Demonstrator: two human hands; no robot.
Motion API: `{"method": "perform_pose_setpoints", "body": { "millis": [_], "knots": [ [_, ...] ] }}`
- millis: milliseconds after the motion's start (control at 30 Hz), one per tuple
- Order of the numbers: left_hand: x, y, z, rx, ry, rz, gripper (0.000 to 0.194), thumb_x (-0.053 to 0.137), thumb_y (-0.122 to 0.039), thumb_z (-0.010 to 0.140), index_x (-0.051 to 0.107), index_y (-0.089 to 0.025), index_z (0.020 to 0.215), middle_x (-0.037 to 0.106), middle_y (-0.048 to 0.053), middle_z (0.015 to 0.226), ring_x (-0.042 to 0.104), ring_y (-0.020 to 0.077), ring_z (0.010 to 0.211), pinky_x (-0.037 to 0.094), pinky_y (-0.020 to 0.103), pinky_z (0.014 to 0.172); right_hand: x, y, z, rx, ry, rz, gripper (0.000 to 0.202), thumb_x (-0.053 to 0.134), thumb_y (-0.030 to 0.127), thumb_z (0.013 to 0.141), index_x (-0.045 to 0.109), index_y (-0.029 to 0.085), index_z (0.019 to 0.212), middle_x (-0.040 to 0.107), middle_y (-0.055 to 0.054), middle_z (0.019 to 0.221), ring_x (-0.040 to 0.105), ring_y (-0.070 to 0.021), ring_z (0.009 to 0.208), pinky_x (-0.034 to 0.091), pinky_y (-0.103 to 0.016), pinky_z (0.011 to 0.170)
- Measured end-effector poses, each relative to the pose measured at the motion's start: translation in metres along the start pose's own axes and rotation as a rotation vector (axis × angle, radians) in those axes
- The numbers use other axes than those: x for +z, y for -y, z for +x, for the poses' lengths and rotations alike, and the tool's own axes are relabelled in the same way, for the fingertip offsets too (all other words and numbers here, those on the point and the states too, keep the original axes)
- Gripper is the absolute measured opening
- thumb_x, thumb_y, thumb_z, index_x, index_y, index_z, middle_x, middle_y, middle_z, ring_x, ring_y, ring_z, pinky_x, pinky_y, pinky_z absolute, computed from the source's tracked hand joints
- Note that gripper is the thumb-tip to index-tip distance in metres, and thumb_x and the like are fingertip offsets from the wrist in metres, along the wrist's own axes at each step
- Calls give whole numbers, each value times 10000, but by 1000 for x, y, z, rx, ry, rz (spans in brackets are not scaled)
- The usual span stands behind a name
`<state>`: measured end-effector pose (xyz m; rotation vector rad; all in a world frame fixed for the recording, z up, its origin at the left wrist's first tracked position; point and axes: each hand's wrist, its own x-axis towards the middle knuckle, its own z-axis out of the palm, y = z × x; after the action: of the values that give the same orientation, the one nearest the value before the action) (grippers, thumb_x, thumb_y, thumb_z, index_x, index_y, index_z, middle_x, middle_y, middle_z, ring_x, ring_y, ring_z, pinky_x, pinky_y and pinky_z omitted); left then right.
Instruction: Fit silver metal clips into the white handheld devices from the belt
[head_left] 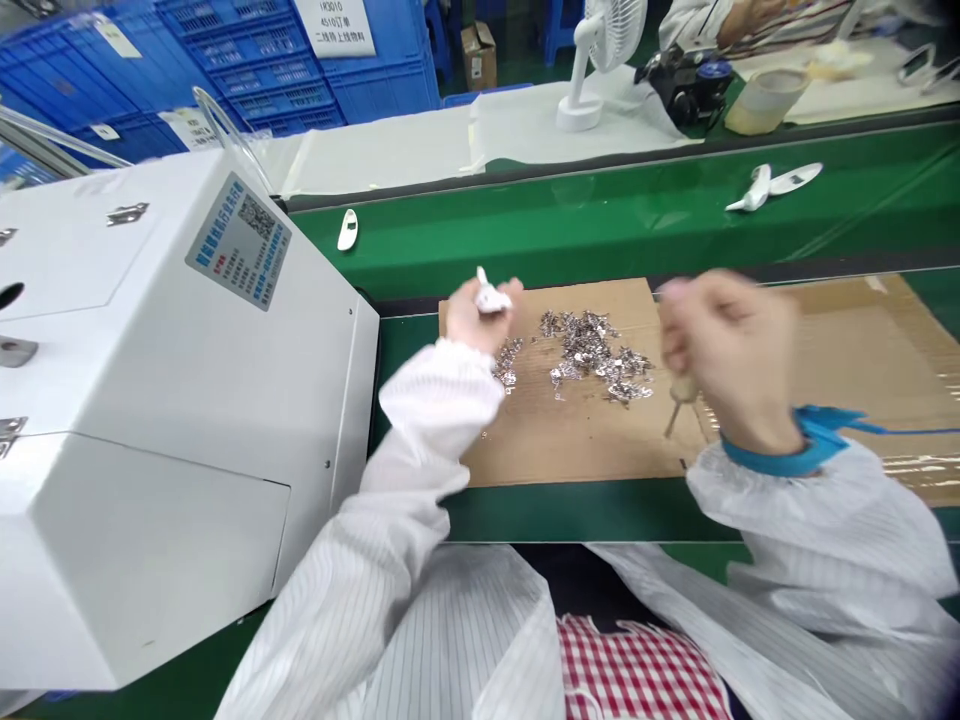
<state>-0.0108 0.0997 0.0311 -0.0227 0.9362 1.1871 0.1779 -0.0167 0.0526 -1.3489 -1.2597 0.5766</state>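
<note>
A small white plastic part (pixel 491 297) rests in my left hand (pixel 478 318), whose fingers curl around it above the cardboard's left edge. My right hand (pixel 724 350), a little blurred, is closed on a thin tool (pixel 679 403) with a pale handle and a metal shaft pointing down. Between the two hands a pile of small shiny metal pieces (pixel 589 350) lies on the brown cardboard sheet (pixel 570 440). More metal pieces (pixel 506 362) sit just below my left hand. A blue strap (pixel 806 445) circles my right wrist.
A big white machine (pixel 187 400) fills the left side. Beyond the cardboard runs a green belt (pixel 525 230) with a white part (pixel 348 230) at left and white parts (pixel 772 187) at right. Behind stand a fan (pixel 581 80), tape (pixel 765 100), blue crates (pixel 247 60) and another person's hand (pixel 739 22).
</note>
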Motion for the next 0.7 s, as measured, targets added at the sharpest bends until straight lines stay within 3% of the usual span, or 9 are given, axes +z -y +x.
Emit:
{"method": "perform_pose_setpoints", "body": {
  "millis": [67, 133, 200, 300, 433, 500, 700],
  "knots": [
    [27, -26, 39, 98, -6, -17, 333, 440, -213, 997, 466, -162, 1325, 603, 114, 1062, 659, 184, 937, 594, 243, 708, 1, -26, -8, 72, 352, -364, 127, 683, 264, 829, 652, 225, 712, 670, 7, 661, 587, -152, 559, 404, -303, 542],
    [46, -45, 75, 170, -25, 28, 388, 437, -176, 992, 437, -175, 1380, 595, 110, 1127, 637, 193, 1045, 588, 254, 771, 8, -47, -17, 89, 553, -580, 82, 626, 214, 861, 706, 216, 883, 755, -25, 849, 676, -194, 737, 448, -320, 664],
    [56, -57, 103, 208, -47, 69, 426, 441, -209, 998, 411, -189, 1423, 577, 115, 1204, 605, 207, 1140, 572, 274, 834, 17, -62, -24, 92, 618, -687, 152, 567, 216, 906, 701, 203, 975, 768, -46, 957, 695, -215, 839, 453, -323, 721],
    [54, -62, 126, 245, -68, 124, 485, 481, -292, 989, 394, -204, 1458, 541, 135, 1306, 562, 214, 1227, 537, 277, 908, 30, -71, -29, 80, 626, -744, 170, 546, 255, 929, 691, 201, 1000, 764, -55, 984, 692, -219, 863, 444, -314, 714],
    [39, -60, 125, 218, -29, 158, 600, 522, -292, 958, 314, -194, 1513, 482, 173, 1399, 571, 217, 1238, 541, 249, 863, 43, -72, -28, 64, 643, -758, 151, 592, 277, 899, 684, 215, 1000, 754, -51, 953, 681, -219, 861, 422, -301, 683],
    [32, -58, 115, 192, 25, 177, 559, 518, -253, 950, 369, -189, 1485, 525, 174, 1362, 608, 216, 1185, 548, 256, 853, 47, -72, -27, 60, 651, -775, 126, 586, 258, 896, 683, 214, 964, 747, -58, 976, 676, -221, 871, 407, -299, 671],
    [10, -44, 72, 172, 203, 353, 305, 546, -174, 898, 634, -155, 1189, 699, 89, 903, 676, 163, 853, 529, 275, 859, 39, -72, -29, 116, 672, -829, 97, 592, 267, 885, 662, 205, 857, 753, -71, 884, 677, -240, 808, 374, -314, 630]
  ]
}}
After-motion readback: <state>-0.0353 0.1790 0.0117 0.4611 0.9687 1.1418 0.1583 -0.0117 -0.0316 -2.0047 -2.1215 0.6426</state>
